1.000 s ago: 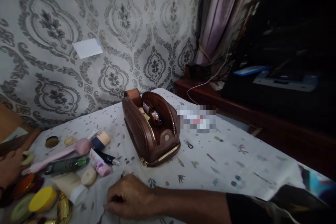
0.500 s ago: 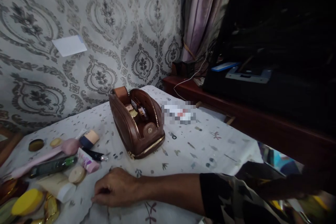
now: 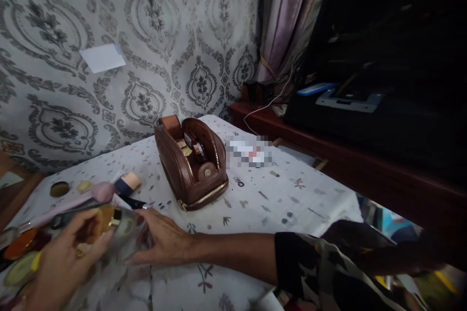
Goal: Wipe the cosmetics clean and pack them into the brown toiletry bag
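At the lower left, my left hand [image 3: 69, 257] has its fingers wrapped round an amber bottle with a gold neck [image 3: 107, 218]. My right hand [image 3: 164, 239] is beside it with thumb and fingers apart, at the edge of a clear, blurred plastic item [image 3: 126, 233] between the two hands; whether it touches this is unclear. Behind my right hand stands a brown leather bag [image 3: 175, 175], unzipped, with small cosmetic items inside. Left of the bag lie a pink brush [image 3: 102, 191], a navy and beige bottle [image 3: 128, 182] and a black tube [image 3: 133, 202].
More cosmetics, including an orange round item [image 3: 20, 244], lie at the left on the patterned cloth [image 3: 262, 204]. A blurred-out white item [image 3: 244, 152] is right of the bag. Along the right runs a dark red wooden ledge [image 3: 328, 160] with a large black screen [image 3: 401, 58].
My left hand has come into view holding the amber bottle. My right hand has gone from a closed curl to spread fingers. The clear plastic item now shows between them, and the view has shifted slightly.
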`<state>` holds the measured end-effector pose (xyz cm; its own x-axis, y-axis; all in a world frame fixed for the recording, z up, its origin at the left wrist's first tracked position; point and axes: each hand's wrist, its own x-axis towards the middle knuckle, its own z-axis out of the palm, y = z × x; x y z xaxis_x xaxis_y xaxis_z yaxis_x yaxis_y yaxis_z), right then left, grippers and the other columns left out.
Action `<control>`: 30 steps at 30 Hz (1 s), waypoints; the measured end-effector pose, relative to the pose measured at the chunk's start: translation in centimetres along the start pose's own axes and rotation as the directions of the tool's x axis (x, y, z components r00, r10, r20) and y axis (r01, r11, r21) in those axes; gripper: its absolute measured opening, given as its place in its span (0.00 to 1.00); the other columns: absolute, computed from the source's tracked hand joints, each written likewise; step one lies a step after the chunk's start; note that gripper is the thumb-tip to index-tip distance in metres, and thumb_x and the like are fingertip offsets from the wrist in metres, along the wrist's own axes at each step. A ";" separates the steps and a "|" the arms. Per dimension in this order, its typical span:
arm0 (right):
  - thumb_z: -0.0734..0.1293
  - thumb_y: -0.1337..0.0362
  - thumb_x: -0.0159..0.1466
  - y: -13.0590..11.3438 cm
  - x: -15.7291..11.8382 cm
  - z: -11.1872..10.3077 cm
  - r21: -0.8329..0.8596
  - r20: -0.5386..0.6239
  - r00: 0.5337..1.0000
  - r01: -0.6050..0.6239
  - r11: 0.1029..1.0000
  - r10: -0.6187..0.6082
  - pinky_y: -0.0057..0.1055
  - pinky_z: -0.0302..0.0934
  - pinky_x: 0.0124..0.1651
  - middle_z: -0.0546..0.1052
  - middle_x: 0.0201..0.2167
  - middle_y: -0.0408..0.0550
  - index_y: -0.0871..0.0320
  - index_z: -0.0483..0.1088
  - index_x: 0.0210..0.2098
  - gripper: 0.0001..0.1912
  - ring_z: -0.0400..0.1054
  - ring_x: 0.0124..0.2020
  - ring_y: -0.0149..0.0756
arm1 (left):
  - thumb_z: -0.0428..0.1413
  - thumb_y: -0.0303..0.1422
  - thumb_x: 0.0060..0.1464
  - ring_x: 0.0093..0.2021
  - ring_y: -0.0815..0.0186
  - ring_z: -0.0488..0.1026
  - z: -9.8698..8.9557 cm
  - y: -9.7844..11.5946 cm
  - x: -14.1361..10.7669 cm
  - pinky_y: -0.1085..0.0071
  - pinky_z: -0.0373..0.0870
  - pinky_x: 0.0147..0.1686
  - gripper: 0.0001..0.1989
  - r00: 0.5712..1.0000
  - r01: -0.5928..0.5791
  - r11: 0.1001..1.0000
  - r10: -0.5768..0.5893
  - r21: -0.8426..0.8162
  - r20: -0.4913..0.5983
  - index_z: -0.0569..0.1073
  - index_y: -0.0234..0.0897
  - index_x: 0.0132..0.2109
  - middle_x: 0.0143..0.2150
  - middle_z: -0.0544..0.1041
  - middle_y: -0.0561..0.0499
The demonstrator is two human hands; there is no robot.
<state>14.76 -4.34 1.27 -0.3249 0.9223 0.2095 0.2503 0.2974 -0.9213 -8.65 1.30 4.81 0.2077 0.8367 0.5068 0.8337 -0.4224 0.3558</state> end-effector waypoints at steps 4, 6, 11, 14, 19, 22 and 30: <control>0.81 0.55 0.46 0.8 0.2 0.2 0.090 -0.100 0.995 0.035 0.995 -0.026 0.41 0.66 0.56 0.74 0.54 0.55 0.58 0.58 0.63 0.51 0.71 0.54 0.47 | 0.53 0.61 0.51 0.26 0.61 0.79 1.6 5.3 -1.2 0.71 0.74 0.25 0.29 0.990 -0.138 0.990 0.140 -0.038 0.035 0.73 0.41 0.43 0.30 0.81 0.53; 0.82 0.58 0.44 1.2 0.3 0.4 0.122 -0.144 0.988 0.066 0.990 -0.049 0.39 0.66 0.56 0.75 0.53 0.53 0.57 0.61 0.60 0.48 0.72 0.53 0.45 | 0.53 0.59 0.53 0.27 0.60 0.80 2.1 5.8 -1.7 0.70 0.76 0.27 0.27 0.981 -0.196 0.980 0.195 -0.042 -0.009 0.73 0.40 0.44 0.30 0.82 0.51; 0.82 0.60 0.40 1.1 0.1 0.5 0.257 -0.248 0.966 -0.002 0.966 0.068 0.35 0.68 0.48 0.79 0.44 0.44 0.54 0.68 0.49 0.38 0.74 0.45 0.41 | 0.47 0.48 0.64 0.40 0.60 0.83 2.1 3.5 -2.1 0.70 0.79 0.37 0.21 0.947 -0.287 0.939 0.307 -0.186 0.088 0.70 0.41 0.54 0.45 0.83 0.47; 0.82 0.54 0.40 0.8 0.3 0.2 0.386 -0.297 0.946 -0.007 0.923 0.131 0.36 0.69 0.48 0.79 0.42 0.44 0.55 0.67 0.45 0.37 0.74 0.45 0.41 | 0.48 0.42 0.65 0.46 0.60 0.82 2.0 2.1 -2.2 0.70 0.79 0.42 0.18 0.917 -0.335 0.925 0.363 -0.180 0.162 0.69 0.43 0.58 0.51 0.82 0.48; 0.82 0.51 0.40 1.1 0.8 -0.1 0.500 -0.308 0.939 0.021 0.866 0.155 0.38 0.68 0.53 0.79 0.42 0.44 0.55 0.67 0.44 0.37 0.74 0.46 0.40 | 0.55 0.47 0.60 0.53 0.53 0.77 3.2 1.9 -2.5 0.63 0.77 0.49 0.22 0.764 -0.629 0.776 0.628 -0.044 0.147 0.71 0.42 0.56 0.53 0.80 0.45; 0.82 0.52 0.41 1.4 0.9 0.0 0.476 -0.307 0.935 -0.009 0.880 0.176 0.37 0.68 0.52 0.79 0.42 0.45 0.56 0.67 0.44 0.36 0.74 0.46 0.40 | 0.52 0.46 0.63 0.52 0.53 0.74 4.0 2.0 -3.0 0.60 0.76 0.49 0.16 0.730 -0.678 0.733 0.660 0.060 0.177 0.74 0.41 0.50 0.50 0.79 0.44; 0.82 0.54 0.40 1.0 1.0 -0.2 0.500 -0.297 0.933 -0.032 0.865 0.206 0.39 0.68 0.54 0.78 0.41 0.45 0.56 0.67 0.43 0.35 0.74 0.45 0.40 | 0.48 0.51 0.63 0.48 0.50 0.75 3.8 1.4 -3.9 0.59 0.75 0.40 0.23 0.743 -0.667 0.722 0.628 0.185 0.229 0.75 0.41 0.51 0.51 0.77 0.40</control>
<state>14.83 -3.05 0.66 0.0191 0.9945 0.1027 -0.2293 0.1043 -0.9677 -6.38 -1.23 0.32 0.7955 0.4367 0.4201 0.5578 -0.7985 -0.2263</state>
